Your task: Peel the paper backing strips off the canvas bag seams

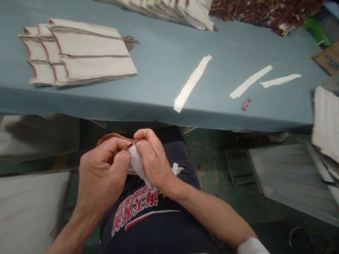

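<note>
Over my lap, my left hand and my right hand meet, both with fingers pinched. Between them is a piece of white cloth with a brown edge, hanging down past my right fingers. A brown strip shows behind my left hand. Exactly how the cloth and the brown edge lie between the fingertips is hidden. White strip ends stick out beside my right wrist, on the dark apron with red lettering.
A table with a blue-green cover lies ahead. On it are stacked white cloth pieces with brown edging, several white strips, a small pink object and a brown tangled heap. A folding stool stands at right.
</note>
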Demonstrator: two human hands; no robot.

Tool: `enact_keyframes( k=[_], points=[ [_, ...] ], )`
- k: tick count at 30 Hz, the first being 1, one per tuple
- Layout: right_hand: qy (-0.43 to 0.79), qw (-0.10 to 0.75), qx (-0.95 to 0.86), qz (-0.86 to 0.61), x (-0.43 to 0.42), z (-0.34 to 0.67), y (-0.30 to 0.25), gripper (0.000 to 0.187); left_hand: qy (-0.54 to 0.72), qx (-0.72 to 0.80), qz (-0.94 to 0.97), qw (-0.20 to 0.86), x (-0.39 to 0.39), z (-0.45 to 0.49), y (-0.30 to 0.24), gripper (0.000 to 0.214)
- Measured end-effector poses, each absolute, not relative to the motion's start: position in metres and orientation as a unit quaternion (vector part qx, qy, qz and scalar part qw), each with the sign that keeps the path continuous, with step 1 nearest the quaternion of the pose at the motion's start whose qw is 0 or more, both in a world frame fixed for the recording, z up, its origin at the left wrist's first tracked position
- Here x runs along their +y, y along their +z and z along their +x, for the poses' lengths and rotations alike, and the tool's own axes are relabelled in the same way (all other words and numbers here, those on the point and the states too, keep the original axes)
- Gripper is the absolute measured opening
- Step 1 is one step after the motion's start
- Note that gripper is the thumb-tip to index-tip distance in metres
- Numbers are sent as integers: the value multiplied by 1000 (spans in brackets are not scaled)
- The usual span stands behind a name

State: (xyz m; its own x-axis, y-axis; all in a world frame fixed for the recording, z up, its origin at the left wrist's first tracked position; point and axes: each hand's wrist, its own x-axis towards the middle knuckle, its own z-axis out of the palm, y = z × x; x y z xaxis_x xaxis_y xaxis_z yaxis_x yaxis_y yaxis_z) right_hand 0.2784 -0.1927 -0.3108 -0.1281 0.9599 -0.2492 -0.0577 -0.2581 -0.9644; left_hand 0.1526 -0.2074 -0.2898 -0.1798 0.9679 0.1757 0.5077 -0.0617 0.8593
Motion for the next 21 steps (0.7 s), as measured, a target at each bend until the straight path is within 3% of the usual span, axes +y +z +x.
enact_keyframes(
  k=[7,12,16,21],
  points=[
    [657,401,-487,-412,-180,306,-308,11,400,615,585,346,-202,132,-280,26],
    [528,426,-636,-369,-165,330,-282,21,354,588,632,359,-199,125,-253,26],
    [422,371,-789,-250,-149,334,-260,26,353,560,677,321,-199,124,-238,24],
    [319,280,-879,-219,-134,332,-249,12,361,534,709,286,-206,128,-235,24]
  ],
)
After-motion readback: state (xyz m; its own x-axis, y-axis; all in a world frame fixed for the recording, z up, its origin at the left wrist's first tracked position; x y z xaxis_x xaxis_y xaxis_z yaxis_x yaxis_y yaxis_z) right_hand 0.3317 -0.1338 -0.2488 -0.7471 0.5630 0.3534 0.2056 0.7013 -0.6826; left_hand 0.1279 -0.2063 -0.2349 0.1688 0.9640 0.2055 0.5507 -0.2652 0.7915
